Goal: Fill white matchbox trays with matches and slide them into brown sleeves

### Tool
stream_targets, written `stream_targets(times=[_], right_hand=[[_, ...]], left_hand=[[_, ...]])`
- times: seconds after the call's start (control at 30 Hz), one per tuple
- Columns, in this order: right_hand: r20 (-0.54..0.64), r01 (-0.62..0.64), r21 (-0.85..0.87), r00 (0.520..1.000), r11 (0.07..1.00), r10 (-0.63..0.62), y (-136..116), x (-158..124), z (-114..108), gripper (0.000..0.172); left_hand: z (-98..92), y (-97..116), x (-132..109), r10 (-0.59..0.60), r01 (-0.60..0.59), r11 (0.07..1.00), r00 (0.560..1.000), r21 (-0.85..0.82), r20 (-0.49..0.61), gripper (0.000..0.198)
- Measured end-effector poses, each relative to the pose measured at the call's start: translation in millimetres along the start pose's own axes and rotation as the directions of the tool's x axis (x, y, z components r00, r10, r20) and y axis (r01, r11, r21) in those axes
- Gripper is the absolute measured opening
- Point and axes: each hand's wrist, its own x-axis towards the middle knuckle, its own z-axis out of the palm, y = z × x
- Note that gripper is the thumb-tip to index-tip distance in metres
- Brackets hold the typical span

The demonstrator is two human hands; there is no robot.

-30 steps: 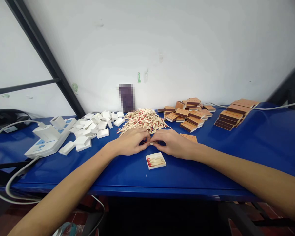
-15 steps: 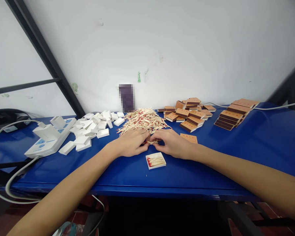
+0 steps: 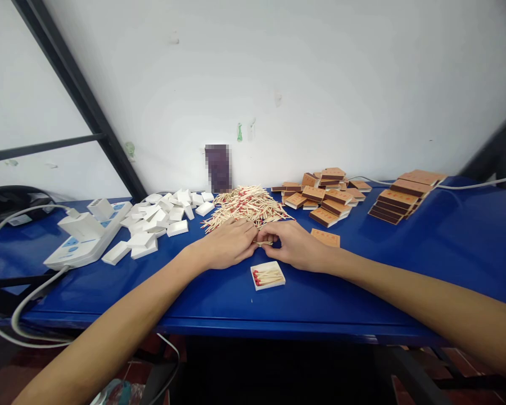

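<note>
My left hand [image 3: 231, 243] and my right hand [image 3: 297, 246] meet at the front of a loose heap of red-tipped matches [image 3: 253, 203]. Between their fingertips is a small bunch of matches [image 3: 265, 243], pinched from both sides. Just below, nearer the table's front edge, lies a white tray [image 3: 268, 275] with several matches in it, red heads to the left. A flat orange matchbox sleeve [image 3: 325, 238] rests beside my right wrist.
White trays [image 3: 160, 216] are piled left of the matches, near a power strip [image 3: 82, 239] with cables. Orange matchboxes [image 3: 326, 197] are heaped at the right, with a leaning stack of them [image 3: 400, 197] farther right. A pixelated dark object [image 3: 219, 167] stands against the wall.
My left fingertips have shifted slightly right, closer to my right fingers around the small bunch of matches. The tray and the piles lie as before.
</note>
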Motion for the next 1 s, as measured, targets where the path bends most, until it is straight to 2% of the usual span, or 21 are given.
stream_targets(times=[0.13, 0.5, 0.73, 0.9, 1.0], right_hand=[[-0.030, -0.004, 0.008, 1.000, 1.000, 0.004, -0.3, 0.2, 2.6, 0.013], [-0.037, 0.025, 0.047, 0.999, 0.999, -0.023, 2.6, -0.8, -1.4, 0.005], [-0.023, 0.000, 0.014, 1.000, 1.000, 0.000, 0.6, 4.0, 1.2, 0.014], [-0.039, 0.007, 0.025, 0.999, 1.000, -0.006, 1.0, 3.8, 3.0, 0.014], [-0.047, 0.026, 0.027, 0.999, 0.999, -0.025, -2.5, 3.4, -3.1, 0.013]], left_hand=[[-2.5, -0.3, -0.9, 0.016, -0.016, 0.999, 1.000, -0.050, -0.004, 0.016], [2.7, 0.2, -0.5, -0.006, 0.006, 1.000, 0.999, -0.007, 0.038, 0.021], [-0.3, -0.7, -1.3, -0.015, 0.017, 0.998, 1.000, -0.068, 0.019, 0.018], [-2.0, -0.3, -0.5, 0.011, -0.010, 0.998, 1.000, -0.056, 0.014, 0.016], [-4.1, -0.2, -1.1, 0.014, -0.015, 0.997, 1.000, -0.072, -0.006, 0.018]])
